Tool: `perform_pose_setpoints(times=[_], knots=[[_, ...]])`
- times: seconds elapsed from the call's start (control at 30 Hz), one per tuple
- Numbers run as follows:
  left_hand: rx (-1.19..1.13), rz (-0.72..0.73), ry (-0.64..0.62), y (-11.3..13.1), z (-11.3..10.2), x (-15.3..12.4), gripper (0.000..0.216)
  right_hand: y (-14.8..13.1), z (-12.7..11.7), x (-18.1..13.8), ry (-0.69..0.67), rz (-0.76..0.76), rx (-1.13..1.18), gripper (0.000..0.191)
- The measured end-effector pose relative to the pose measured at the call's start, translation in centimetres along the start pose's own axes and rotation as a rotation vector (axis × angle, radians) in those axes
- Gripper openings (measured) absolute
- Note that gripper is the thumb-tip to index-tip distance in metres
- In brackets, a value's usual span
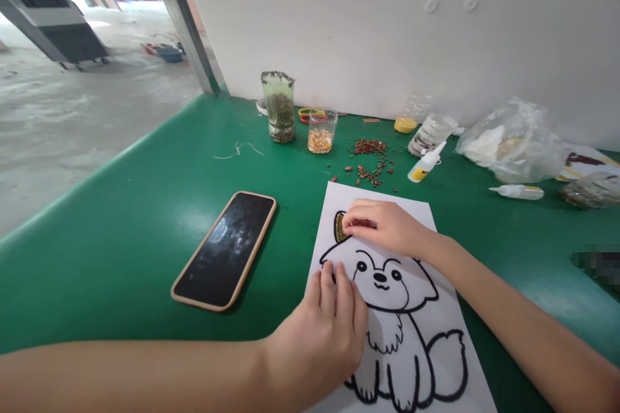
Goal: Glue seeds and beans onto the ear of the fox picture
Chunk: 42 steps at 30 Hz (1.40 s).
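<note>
A white sheet of paper (448,361) with a black outline drawing of a seated fox-like animal lies on the green table. Its left ear (339,227) is filled with small greenish-brown seeds. My right hand (380,224) is at this ear, thumb and fingertips pinched together over the top of the head; anything between them is too small to make out. Lower down, my left hand (334,319) rests on the left part of the sheet, fingers stretched out with the tips slightly apart, holding nothing. It covers part of the animal's cheek and body.
Left of the paper lies a phone (223,250). Behind stand a green cup of dark seeds (281,110) and a clear cup of corn kernels (320,139). Reddish seeds (371,148) are scattered nearby. Glue bottles (426,163), a jar (431,134) and a plastic bag (513,142) sit right.
</note>
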<state>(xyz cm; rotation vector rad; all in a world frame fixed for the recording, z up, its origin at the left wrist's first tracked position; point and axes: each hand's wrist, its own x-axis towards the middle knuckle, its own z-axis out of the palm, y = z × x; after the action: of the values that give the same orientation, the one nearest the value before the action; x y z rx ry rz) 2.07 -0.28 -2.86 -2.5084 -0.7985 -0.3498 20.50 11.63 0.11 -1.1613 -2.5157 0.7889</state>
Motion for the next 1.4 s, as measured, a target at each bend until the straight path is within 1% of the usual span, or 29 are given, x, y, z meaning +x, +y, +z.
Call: perform_pose_setpoints(times=[0.07,0.17,0.27,0.33,0.47,0.6,0.73,0.97,1.23,1.4], knots=[[-0.002,0.003,-0.002,0.0,0.0,0.0,0.035,0.1,0.0,0.0,0.014,0.01,0.017,0.011],[-0.001,0.009,-0.01,-0.1,0.0,0.0,0.036,0.3,0.3,-0.6,0.086,0.004,0.056,0.015],[0.001,0.012,-0.014,-0.1,-0.1,-0.1,0.036,0.3,0.8,-2.0,0.17,-0.075,0.027,0.022],[0.0,0.02,-0.021,-0.1,-0.2,-0.1,0.036,0.1,1.2,-3.0,0.188,-0.134,-0.044,0.026],[0.008,0.012,-0.019,-0.1,-0.1,0.0,0.037,-0.4,1.6,-4.1,0.168,-0.15,-0.188,0.031],[0.013,0.013,-0.021,-0.1,0.0,0.0,0.037,-0.5,1.8,-3.8,0.145,-0.167,-0.318,0.036],[0.013,0.001,-0.012,-0.1,0.0,-0.1,0.036,-0.4,2.0,-3.6,0.147,-0.189,-0.391,0.036],[0.01,-0.004,0.011,0.0,0.1,0.0,0.036,-0.2,2.2,-3.6,0.162,-0.206,-0.437,0.036],[0.006,0.003,-0.01,0.0,0.0,-0.1,0.037,-0.4,2.0,-3.6,0.137,-0.205,-0.458,0.037],[0.008,0.004,-0.008,0.0,0.0,0.0,0.036,-0.5,1.9,-3.6,0.088,-0.21,-0.507,0.039]])
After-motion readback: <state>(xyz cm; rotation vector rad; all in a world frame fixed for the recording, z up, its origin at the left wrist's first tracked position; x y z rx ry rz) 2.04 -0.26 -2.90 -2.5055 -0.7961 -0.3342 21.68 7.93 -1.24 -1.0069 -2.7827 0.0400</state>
